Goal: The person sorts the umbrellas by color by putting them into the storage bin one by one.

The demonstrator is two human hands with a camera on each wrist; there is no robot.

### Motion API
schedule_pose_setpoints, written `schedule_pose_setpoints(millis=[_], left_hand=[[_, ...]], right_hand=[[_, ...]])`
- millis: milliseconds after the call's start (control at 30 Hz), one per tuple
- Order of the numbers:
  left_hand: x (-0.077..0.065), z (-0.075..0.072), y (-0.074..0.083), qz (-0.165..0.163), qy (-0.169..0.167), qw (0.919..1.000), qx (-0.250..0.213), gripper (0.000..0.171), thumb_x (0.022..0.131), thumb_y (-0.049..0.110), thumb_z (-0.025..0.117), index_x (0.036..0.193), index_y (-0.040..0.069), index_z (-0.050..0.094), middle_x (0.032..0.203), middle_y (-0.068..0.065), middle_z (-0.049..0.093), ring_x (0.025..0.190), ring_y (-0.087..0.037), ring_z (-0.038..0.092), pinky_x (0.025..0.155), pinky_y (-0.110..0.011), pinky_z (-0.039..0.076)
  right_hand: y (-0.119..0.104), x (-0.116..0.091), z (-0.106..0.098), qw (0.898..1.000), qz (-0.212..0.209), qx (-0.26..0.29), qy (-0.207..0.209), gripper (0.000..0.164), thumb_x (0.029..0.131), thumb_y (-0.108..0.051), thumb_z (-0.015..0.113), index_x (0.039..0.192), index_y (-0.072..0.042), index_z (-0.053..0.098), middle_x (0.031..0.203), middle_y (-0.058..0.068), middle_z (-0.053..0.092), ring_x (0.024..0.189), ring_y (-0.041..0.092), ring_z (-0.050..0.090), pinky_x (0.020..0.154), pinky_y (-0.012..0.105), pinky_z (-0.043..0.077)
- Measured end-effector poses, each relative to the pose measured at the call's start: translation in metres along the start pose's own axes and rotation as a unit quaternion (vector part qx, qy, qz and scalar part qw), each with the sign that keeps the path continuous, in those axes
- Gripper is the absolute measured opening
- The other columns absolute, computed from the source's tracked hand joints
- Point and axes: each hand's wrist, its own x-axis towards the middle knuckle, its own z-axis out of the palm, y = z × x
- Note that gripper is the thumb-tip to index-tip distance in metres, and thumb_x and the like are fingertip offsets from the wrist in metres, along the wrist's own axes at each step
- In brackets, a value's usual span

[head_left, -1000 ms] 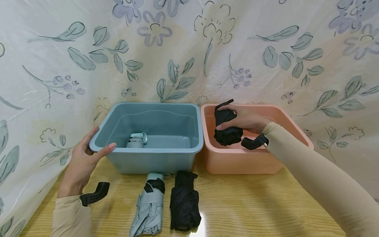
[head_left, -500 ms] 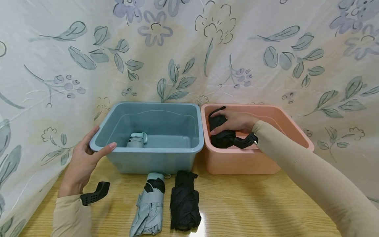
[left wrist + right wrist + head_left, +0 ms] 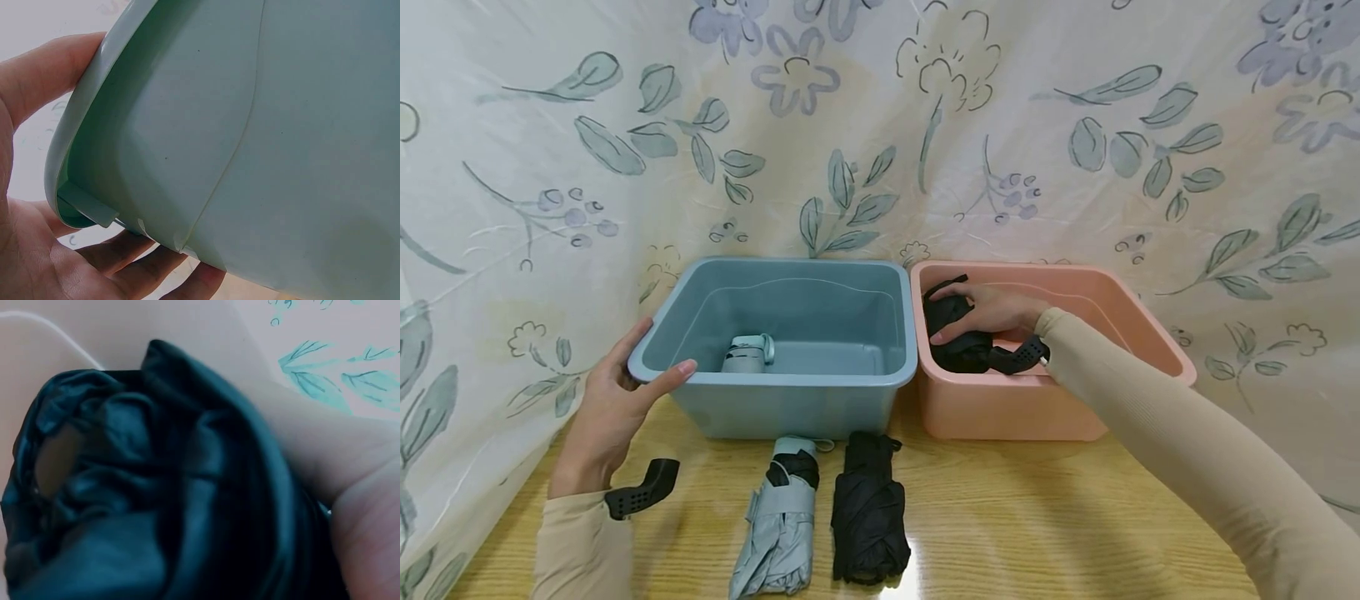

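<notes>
My left hand [image 3: 613, 408] holds the near left corner of the blue bin [image 3: 790, 380]; in the left wrist view its thumb lies at the rim and its fingers reach under the outside. Inside the pink bin [image 3: 1022, 408], my right hand [image 3: 1000, 308] grips a folded black umbrella [image 3: 958, 354] along the left wall. Crumpled black cloth of that umbrella [image 3: 156, 487] fills much of the right wrist view. A folded light-blue umbrella [image 3: 745, 357] lies in the blue bin, partly hidden by the front wall.
On the wooden table [image 3: 1037, 517], a folded grey-blue umbrella [image 3: 782, 517] and another black umbrella [image 3: 868, 517] lie side by side before the bins. A floral curtain [image 3: 850, 108] hangs directly behind. The bins stand nearly rim to rim.
My right hand has moved the black umbrella down and left, deeper into the pink bin, against its left side. My left hand has stayed on the blue bin.
</notes>
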Motion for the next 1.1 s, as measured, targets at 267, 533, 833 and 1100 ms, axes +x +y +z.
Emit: schedule_pose_setpoints(millis=[267,533,833,1100], left_hand=[[0.0,0.001,0.001,0.003,-0.003,1.0,-0.005,0.092,0.098,0.016,0.07,0.165,0.024,0.007,0.167,-0.02,0.009,0.15,-0.037,0.019,0.093,-0.009,0.042],[0.0,0.001,0.002,0.003,-0.005,1.0,-0.004,0.092,0.098,0.016,0.07,0.165,0.023,0.007,0.167,-0.021,0.009,0.149,-0.038,0.019,0.092,-0.009,0.042],[0.0,0.001,0.001,0.007,-0.003,1.0,0.005,0.092,0.098,0.017,0.07,0.165,0.022,0.007,0.167,-0.023,0.01,0.148,-0.04,0.021,0.091,-0.008,0.043],[0.0,0.001,0.0,0.009,0.0,0.9999,0.009,0.092,0.098,0.017,0.07,0.165,0.022,0.008,0.167,-0.022,0.011,0.148,-0.04,0.022,0.091,-0.008,0.043]], right_hand=[[0.007,0.005,0.002,0.999,0.0,0.037,-0.02,0.085,0.082,-0.021,0.088,0.152,-0.015,0.04,0.149,0.018,0.036,0.121,0.032,0.056,0.094,0.039,0.054],[0.018,0.01,0.003,0.994,-0.009,0.1,-0.046,0.082,0.083,-0.009,0.085,0.151,-0.009,0.039,0.146,0.019,0.037,0.115,0.033,0.061,0.092,0.042,0.056],[0.025,0.016,0.006,0.995,0.006,0.072,-0.065,0.083,0.086,-0.013,0.083,0.153,-0.009,0.035,0.146,0.023,0.038,0.118,0.031,0.059,0.095,0.041,0.054],[0.024,0.019,0.01,0.99,0.045,0.094,-0.092,0.086,0.089,-0.013,0.079,0.157,-0.012,0.026,0.141,0.023,0.043,0.118,0.03,0.059,0.092,0.045,0.055]])
